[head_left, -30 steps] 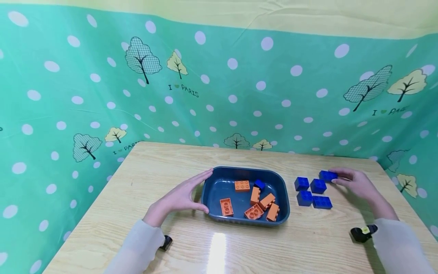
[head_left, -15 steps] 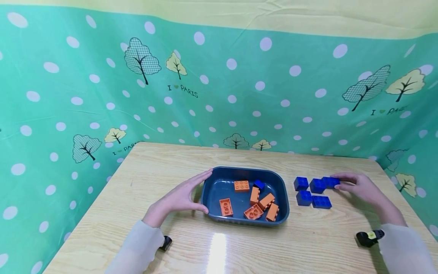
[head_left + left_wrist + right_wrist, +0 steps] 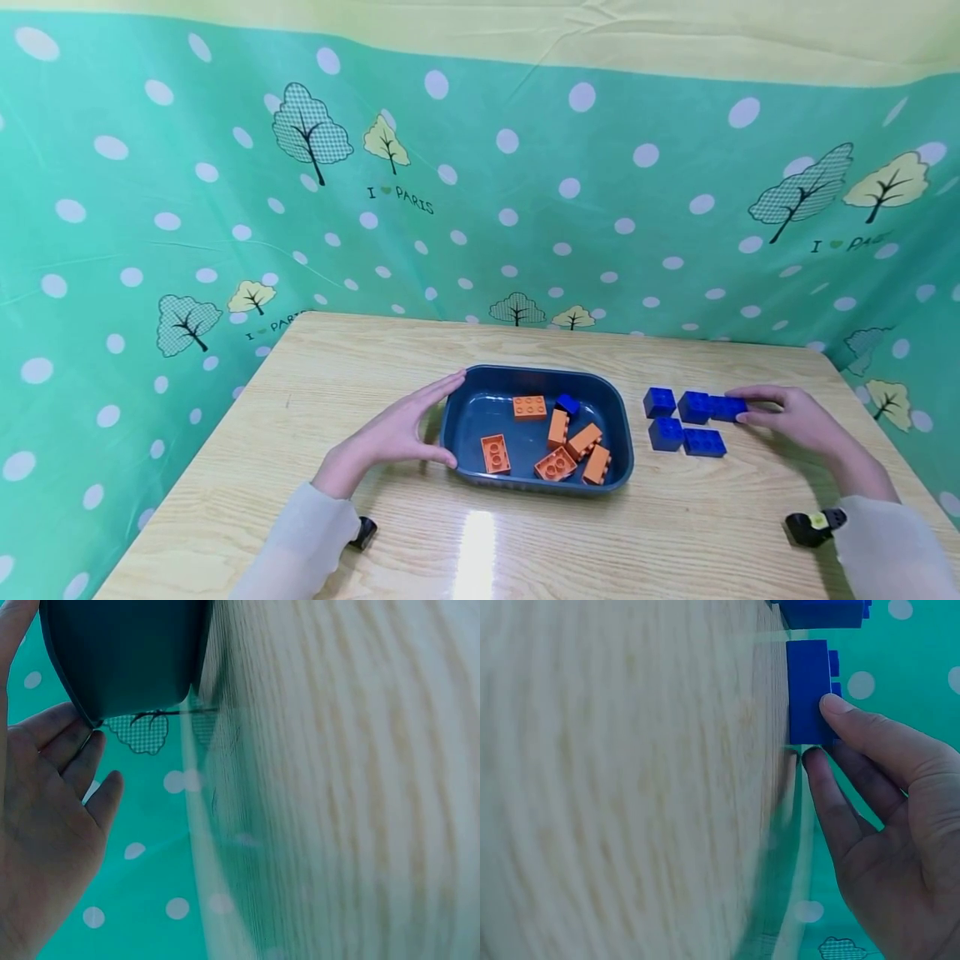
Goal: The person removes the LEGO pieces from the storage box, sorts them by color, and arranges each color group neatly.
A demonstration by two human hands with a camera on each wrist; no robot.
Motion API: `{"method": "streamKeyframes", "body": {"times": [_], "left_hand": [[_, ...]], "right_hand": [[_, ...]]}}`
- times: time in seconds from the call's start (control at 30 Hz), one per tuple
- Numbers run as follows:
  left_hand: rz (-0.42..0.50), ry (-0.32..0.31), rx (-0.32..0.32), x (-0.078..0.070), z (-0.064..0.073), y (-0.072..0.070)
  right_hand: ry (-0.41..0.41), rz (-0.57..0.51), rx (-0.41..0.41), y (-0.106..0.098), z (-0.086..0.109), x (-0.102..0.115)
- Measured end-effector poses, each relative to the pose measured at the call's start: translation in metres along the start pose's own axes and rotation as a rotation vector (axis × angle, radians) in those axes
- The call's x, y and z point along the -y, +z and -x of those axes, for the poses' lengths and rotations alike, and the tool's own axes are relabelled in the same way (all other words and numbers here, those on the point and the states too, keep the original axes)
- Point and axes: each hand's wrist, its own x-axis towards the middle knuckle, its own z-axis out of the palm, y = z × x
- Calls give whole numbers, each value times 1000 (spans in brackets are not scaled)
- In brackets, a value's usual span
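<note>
In the head view, a dark blue plastic bin point(image 3: 467, 417) holds several orange building bricks point(image 3: 530, 407) and one blue brick point(image 3: 567, 406). My left hand point(image 3: 393, 433) spans the bin's left end, fingertips at the far corner and thumb at the near one, its fingers mostly straight. At the far right, my right hand point(image 3: 802, 421) pinches a blue building brick point(image 3: 726, 408) between thumb and fingers, low over the table. In the right wrist view the thumb lies at the studded side of this brick point(image 3: 808, 694). Its left end meets another blue brick point(image 3: 694, 407).
More blue bricks point(image 3: 667, 434) form two rows right of the bin, studs up. The wooden table point(image 3: 390, 350) ends at a green dotted curtain point(image 3: 420, 192) behind it. Small black devices point(image 3: 813, 527) sit at both wrists.
My right hand has drawn its blue brick nearer and slightly right, into line with the far row of blue bricks. The left hand and bin stay put.
</note>
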Motion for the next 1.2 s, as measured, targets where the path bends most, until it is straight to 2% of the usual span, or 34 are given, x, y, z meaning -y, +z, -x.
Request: {"method": "streamKeyframes", "body": {"times": [0.23, 0.47, 0.7, 0.8, 0.93, 1.2], "left_hand": [[-19, 17, -9, -1, 1, 0], [-17, 12, -6, 0, 1, 0], [-9, -2, -1, 0, 1, 1], [-3, -3, -2, 1, 1, 1], [0, -1, -7, 1, 1, 1], [-3, -4, -3, 2, 1, 2]], "right_hand": [[-47, -96, -67, -4, 6, 2], [-91, -175, -161, -12, 5, 18], [-167, -208, -231, -19, -3, 48], [-163, -214, -256, -20, -7, 65], [-144, -235, -260, -22, -14, 87], [-267, -275, -226, -17, -35, 120]]}}
